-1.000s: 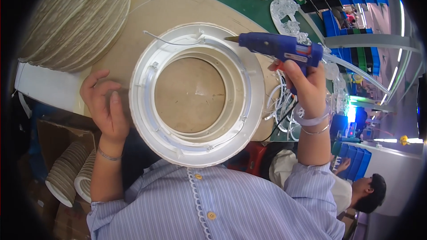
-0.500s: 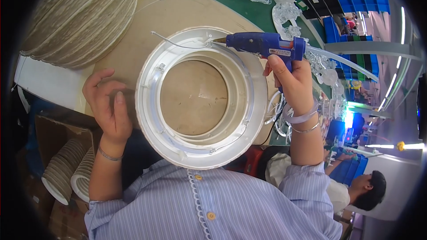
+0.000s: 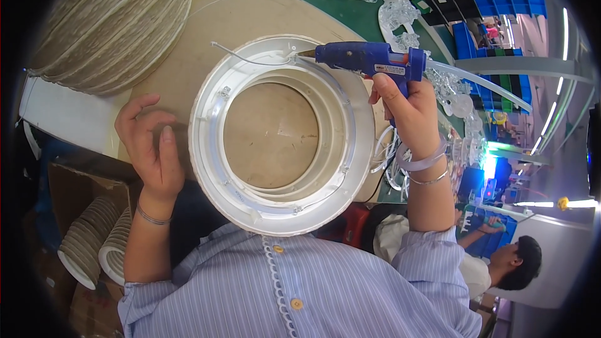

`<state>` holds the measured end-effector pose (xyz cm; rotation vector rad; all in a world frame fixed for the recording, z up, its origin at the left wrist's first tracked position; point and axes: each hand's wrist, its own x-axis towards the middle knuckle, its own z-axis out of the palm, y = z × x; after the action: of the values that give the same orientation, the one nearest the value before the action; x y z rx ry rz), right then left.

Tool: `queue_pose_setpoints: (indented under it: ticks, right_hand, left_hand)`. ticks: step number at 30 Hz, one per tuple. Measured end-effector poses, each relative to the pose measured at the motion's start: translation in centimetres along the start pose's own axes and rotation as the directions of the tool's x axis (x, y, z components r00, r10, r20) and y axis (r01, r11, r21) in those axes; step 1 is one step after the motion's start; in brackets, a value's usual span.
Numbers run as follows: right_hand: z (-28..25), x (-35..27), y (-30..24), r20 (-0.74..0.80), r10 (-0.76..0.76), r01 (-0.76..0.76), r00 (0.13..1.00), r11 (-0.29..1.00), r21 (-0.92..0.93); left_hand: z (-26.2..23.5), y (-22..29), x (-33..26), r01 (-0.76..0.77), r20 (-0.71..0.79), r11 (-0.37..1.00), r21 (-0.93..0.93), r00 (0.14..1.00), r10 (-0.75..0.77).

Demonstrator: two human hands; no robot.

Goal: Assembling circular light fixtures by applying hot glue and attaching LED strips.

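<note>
The glue gun (image 3: 369, 59) in the right grip (image 3: 407, 109) is blue with a metal-grey tip, and the ring (image 3: 278, 134) just left of that grip is plain white. Under the left grip (image 3: 153, 147) the surface (image 3: 250, 9) is tan, green farther off (image 3: 350, 12). The shirt (image 3: 300, 288) below both grips is pale blue with fine stripes.

Just one view here, a head-worn fisheye looking steeply down over the wearer's striped shirt (image 3: 300, 288) at the round table (image 3: 250, 6). It's sitting close: the white ring (image 3: 213, 119) is filling the middle, with both forearms coming in from the lower edge. Straight lines are bending toward the rim, and the dark corners are probably just the lens edge.
</note>
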<state>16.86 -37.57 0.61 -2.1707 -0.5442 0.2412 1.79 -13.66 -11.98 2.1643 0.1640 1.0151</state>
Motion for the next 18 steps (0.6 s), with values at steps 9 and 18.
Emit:
queue_pose_setpoints:
  ticks: [9, 18]
  right_hand:
    - [-0.04, 0.01, -0.22, -0.002, 0.001, -0.001, 1.0, 1.0, 0.003]
    - [-0.07, -0.3, -0.25, 0.001, 0.01, -0.01, 1.0, 1.0, 0.013]
  left_hand:
    - [0.05, -0.05, 0.08, -0.003, -0.007, 1.0, -0.004, 1.0, 0.003]
    - [-0.05, -0.04, -0.05, -0.009, -0.006, 1.0, 0.001, 1.0, 0.009]
